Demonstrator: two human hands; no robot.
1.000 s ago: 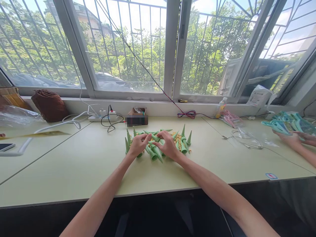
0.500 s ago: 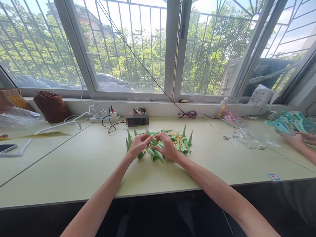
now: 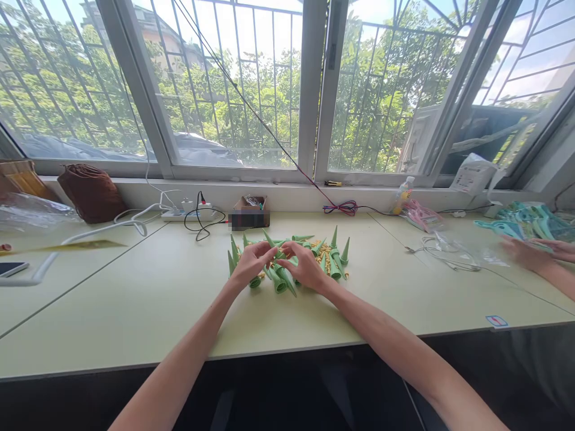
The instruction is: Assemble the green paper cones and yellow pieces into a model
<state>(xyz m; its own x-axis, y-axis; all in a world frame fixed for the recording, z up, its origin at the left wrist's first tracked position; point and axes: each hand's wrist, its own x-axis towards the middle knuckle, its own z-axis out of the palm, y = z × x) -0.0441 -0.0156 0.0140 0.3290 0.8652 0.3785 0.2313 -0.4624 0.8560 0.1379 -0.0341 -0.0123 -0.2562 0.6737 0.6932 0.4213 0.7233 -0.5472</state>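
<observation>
A heap of green plastic cones (image 3: 333, 258) mixed with small yellow pieces (image 3: 324, 248) lies on the pale green table (image 3: 135, 311) in front of me. My left hand (image 3: 250, 263) and my right hand (image 3: 303, 266) meet over the heap. Both have their fingers pinched together on a green cone (image 3: 275, 248) held between them. More cones lie under and around my hands, some upright, some on their sides.
A small cardboard box (image 3: 249, 211), a power strip with cables (image 3: 188, 214) and a brown bag (image 3: 90, 191) sit by the window sill. A phone (image 3: 11, 268) lies far left. At the right another person's hands (image 3: 534, 254) handle teal plastic parts (image 3: 525, 222).
My hands have stayed over the heap, shifting only slightly while working the cone. The other person's hands at the right have moved a little.
</observation>
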